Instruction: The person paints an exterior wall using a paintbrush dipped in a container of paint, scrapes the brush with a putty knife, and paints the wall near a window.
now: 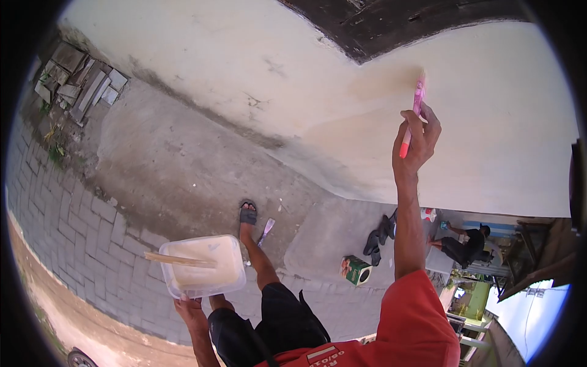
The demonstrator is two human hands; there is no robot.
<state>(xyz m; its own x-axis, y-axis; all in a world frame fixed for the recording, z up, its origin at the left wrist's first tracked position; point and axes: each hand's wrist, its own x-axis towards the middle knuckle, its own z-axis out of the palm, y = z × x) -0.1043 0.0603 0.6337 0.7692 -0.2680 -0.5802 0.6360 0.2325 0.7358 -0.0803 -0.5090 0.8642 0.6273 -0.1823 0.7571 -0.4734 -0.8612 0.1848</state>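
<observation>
Single head cam, fisheye, looks fwd/down along wall (244, 79), hands close, ground far below.

An outdoor spot beside a building, likely a house yard or street edge; a pale plastered wall (244, 73) rises from a bare concrete apron (177, 165), with grey paving blocks (79, 244) laid beyond it; a heap of broken tiles (76, 79) lies at the wall's foot; a small green carton (356, 270) sits on the ground; another person (465, 244) crouches farther along.
</observation>
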